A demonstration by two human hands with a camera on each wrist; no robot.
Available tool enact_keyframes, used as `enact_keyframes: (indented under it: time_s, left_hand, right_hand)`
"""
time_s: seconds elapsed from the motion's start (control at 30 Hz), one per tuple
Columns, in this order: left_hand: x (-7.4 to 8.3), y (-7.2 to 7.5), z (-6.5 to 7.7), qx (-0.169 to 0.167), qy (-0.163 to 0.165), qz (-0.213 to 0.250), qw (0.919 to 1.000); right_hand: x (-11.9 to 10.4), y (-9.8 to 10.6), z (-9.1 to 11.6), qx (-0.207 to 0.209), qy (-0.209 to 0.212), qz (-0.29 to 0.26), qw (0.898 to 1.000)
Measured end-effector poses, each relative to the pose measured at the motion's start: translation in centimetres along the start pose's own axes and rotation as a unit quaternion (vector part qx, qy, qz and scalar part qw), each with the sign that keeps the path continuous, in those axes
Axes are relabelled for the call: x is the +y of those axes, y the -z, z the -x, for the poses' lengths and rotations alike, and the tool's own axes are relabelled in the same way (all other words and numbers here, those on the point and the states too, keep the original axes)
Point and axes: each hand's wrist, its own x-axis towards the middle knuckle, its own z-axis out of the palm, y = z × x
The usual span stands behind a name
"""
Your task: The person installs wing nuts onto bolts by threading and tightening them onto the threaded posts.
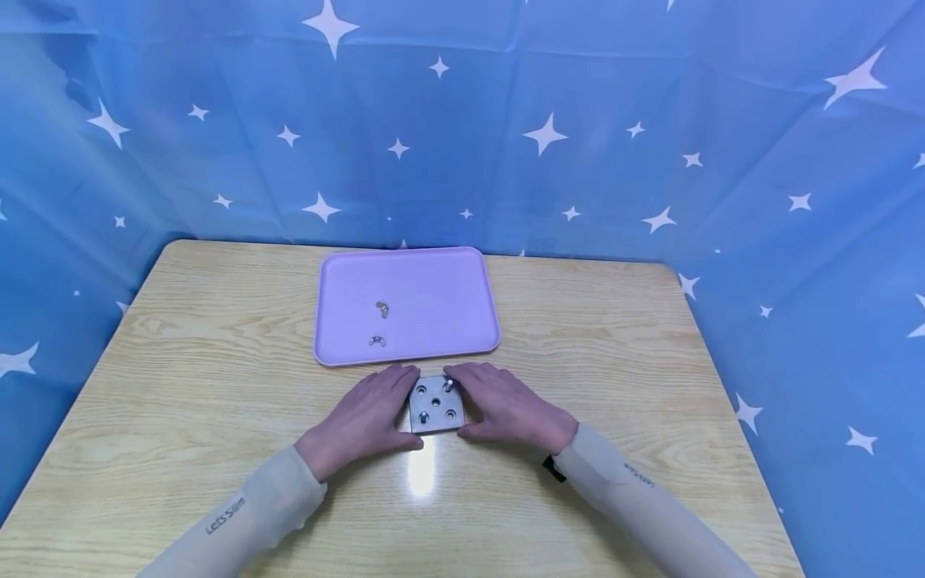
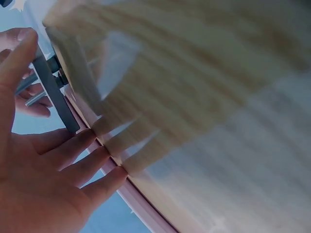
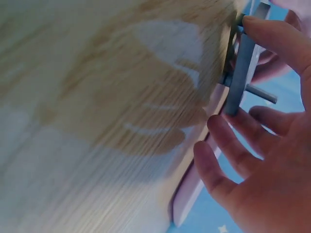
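The metal plate (image 1: 437, 416) lies between the left hand (image 1: 374, 411) and the right hand (image 1: 502, 408). Each grip is narrow: thumb and index finger hold the plate by opposite corners of its side edge, the remaining fingers unwrapped.

Two bolts stand up through the plate: the first bolt (image 1: 424, 417) at the near corner beside the left grip, the second bolt (image 1: 449, 385) at the far corner beside the right. Their heads sit beneath the plate, toward the bench (image 1: 614, 345); whether they bear on it cannot be told. The other three holes show no bolt.

Just beyond the left grip, a lilac tray (image 1: 441, 297) carries a near wing nut (image 1: 377, 341) and a far wing nut (image 1: 382, 309).

The step in hand appears to be steadying the plate with bolts inserted. Fitting a nut would require one grip to release while the other keeps the plate level.
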Motion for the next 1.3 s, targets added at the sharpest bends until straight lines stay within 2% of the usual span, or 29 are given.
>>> enact_keyframes:
  time_s: [0.17,0.27,0.4,0.6,0.73,0.93,1.07,1.3]
  left_hand:
    - [0.2,-0.1,-0.1,-0.003,0.0,-0.003,1.0]
    - [0.3,-0.2,-0.2,0.004,0.001,-0.007,1.0]
    - [0.4,-0.4,-0.3,0.011,0.006,-0.012,0.9999]
    - [0.6,-0.5,-0.3,0.015,0.002,-0.014,0.9998]
    - [0.6,-0.6,-0.3,0.015,0.002,-0.017,0.9997]
    - [0.7,-0.8,-0.5,0.005,0.007,-0.008,0.9999]
    - [0.7,-0.8,-0.5,0.004,0.006,-0.01,0.9999]
    - [0.6,-0.6,-0.4,0.007,0.011,-0.011,0.9999]
  right_hand:
    - [0.7,1.5,0.3,0.001,0.011,-0.015,1.0]
    - [1.2,3.2,-0.4,0.018,0.025,-0.017,0.999]
    - [1.5,5.4,-2.7,0.046,0.044,0.0,0.998]
    - [0.9,7.2,-7.9,0.055,0.018,0.023,0.998]
    - [0.4,7.4,-11.7,0.042,0.02,0.046,0.998]
    - [-0.1,6.7,-16.3,0.022,0.058,0.1,0.993]
    - [-0.6,6.1,-18.4,0.007,0.065,0.111,0.992]
    - [-1.2,5.7,-20.5,-0.019,0.034,0.114,0.993]
